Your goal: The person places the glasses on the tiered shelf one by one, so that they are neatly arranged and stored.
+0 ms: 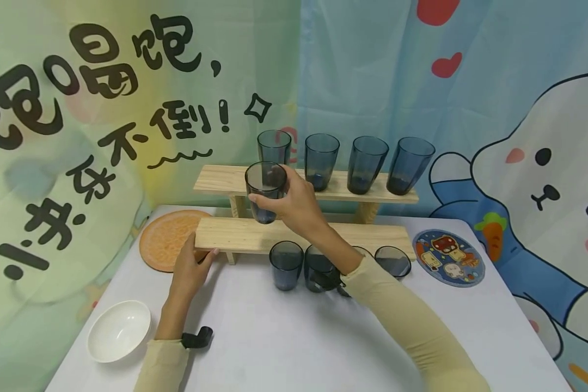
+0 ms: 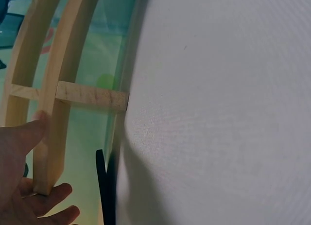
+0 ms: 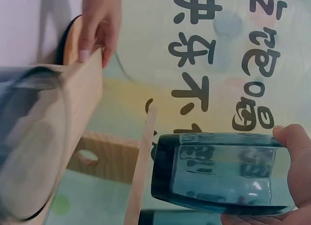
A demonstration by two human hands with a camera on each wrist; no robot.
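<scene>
My right hand (image 1: 301, 204) holds a blue-grey tinted drinking glass (image 1: 263, 188) upright above the left part of the lower board. In the right wrist view this glass (image 3: 218, 174) shows between thumb and fingers, and looks clear of the boards. My left hand (image 1: 188, 275) grips the left end of a two-tier wooden shelf (image 1: 242, 235) at its lower board. The left wrist view shows the thumb (image 2: 36, 130) on one face of that board and fingers around its end. Several matching glasses (image 1: 322, 158) stand in a row on the upper board.
Several more glasses (image 1: 286, 267) stand before the lower board, partly hidden by my right forearm. A white bowl (image 1: 119, 332) sits at the table's left, with an orange round mat (image 1: 169, 237) behind it. A blue patterned round mat (image 1: 449, 258) lies right. Printed curtains (image 1: 255, 65) hang behind.
</scene>
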